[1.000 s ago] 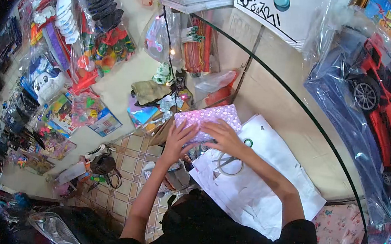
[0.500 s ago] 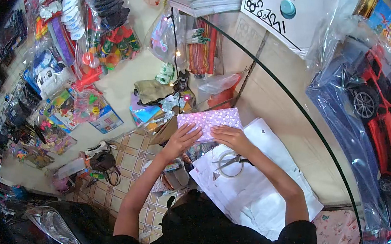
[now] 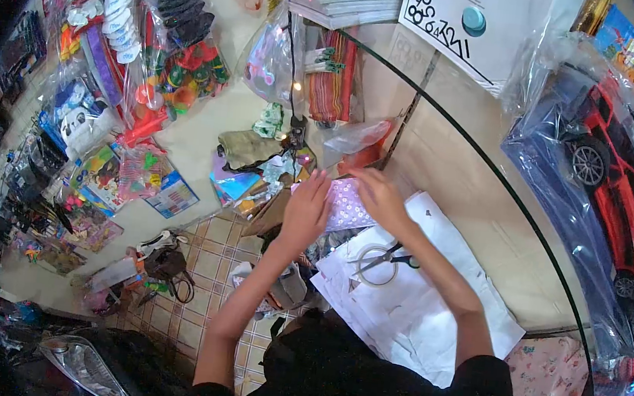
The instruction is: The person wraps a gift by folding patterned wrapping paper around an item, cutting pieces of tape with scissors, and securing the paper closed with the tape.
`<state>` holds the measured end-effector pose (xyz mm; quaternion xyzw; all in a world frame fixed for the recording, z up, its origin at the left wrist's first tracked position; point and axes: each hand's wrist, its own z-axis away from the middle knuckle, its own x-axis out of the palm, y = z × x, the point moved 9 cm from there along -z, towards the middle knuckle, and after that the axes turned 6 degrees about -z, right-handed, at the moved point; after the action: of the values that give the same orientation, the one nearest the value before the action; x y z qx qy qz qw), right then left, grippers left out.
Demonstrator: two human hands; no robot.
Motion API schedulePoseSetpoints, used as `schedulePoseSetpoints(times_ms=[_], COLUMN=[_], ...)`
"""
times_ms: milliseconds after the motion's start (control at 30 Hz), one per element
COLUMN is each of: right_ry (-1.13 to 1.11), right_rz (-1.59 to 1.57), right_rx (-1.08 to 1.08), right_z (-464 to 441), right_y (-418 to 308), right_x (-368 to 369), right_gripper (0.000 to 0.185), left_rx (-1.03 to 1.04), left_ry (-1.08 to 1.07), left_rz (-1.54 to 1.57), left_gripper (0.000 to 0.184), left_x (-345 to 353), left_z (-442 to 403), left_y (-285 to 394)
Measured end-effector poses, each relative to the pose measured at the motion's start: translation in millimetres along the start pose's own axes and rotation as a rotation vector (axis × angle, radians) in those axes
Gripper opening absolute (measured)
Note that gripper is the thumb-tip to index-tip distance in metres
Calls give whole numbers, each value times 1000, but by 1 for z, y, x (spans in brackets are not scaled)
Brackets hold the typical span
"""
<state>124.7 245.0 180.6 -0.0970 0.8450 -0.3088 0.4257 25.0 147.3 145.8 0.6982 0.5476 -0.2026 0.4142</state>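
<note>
A flat parcel in pink-purple flowered paper [image 3: 348, 204] lies in front of me, partly hidden by both hands. My left hand [image 3: 308, 206] is over its left end, fingers stretched upward. At its upper right edge is my right hand [image 3: 379, 197], with fingers extended toward the left hand and slightly blurred. Neither hand is wrapped around the parcel. Just below and right, dark-handled scissors [image 3: 389, 258] rest across a roll of tape [image 3: 377, 268] on large white paper sheets [image 3: 429, 310].
A dark glass edge [image 3: 484, 155] curves past on the right, near a boxed red toy car [image 3: 620, 191]. Bagged toys [image 3: 183, 76] lie at upper left. Stacked packets [image 3: 341, 1] and a white box [image 3: 458, 27] stand at the top. Folded cloth [image 3: 248, 151] lies left of the parcel.
Both hands have moved upward from the parcel's lower part to its ends and upper edge. The view has shifted slightly.
</note>
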Motion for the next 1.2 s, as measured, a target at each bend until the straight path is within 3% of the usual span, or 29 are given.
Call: schedulePoseSetpoints(times_ms=[233,533,567,767,867,900,967,1000,1067,1100,1200], right_ry=[21,8,9,-51,43,105,-31,-99,36,91,215], right_rz=[353,495,550,456,394,718,375,198,155,94,-82], right_rx=[-33,19,47,114,167,214,497,640,536,480,346], right_z=[2,14,13,12,14,18,24,33,30,28,30], right_y=[37,45,48,62,67,79,107,115,106,104,92], right_x=[69,63,58,59,32,20,12,15,8,8,-5], right_gripper=[48,61,62,71,76,82,82,82,74,72,68], left_rx=[-58,-195,-221,-229,-213,-302,-484,-517,-578,-481,-458], left_ry=[-82,-169,-105,-101,51,119,247,200,118,164,335], left_rz=[-287,-77,-178,-151,245,285,369,404,476,454,343], left_gripper=[57,68,75,72,64,63,61,62,64,68,68], left_x=[68,60,55,54,28,22,21,24,33,26,0], left_z=[-2,0,3,3,13,20,43,47,49,41,40], left_y=[-16,-33,-39,-45,-58,-70,-90,-87,-79,-69,-49])
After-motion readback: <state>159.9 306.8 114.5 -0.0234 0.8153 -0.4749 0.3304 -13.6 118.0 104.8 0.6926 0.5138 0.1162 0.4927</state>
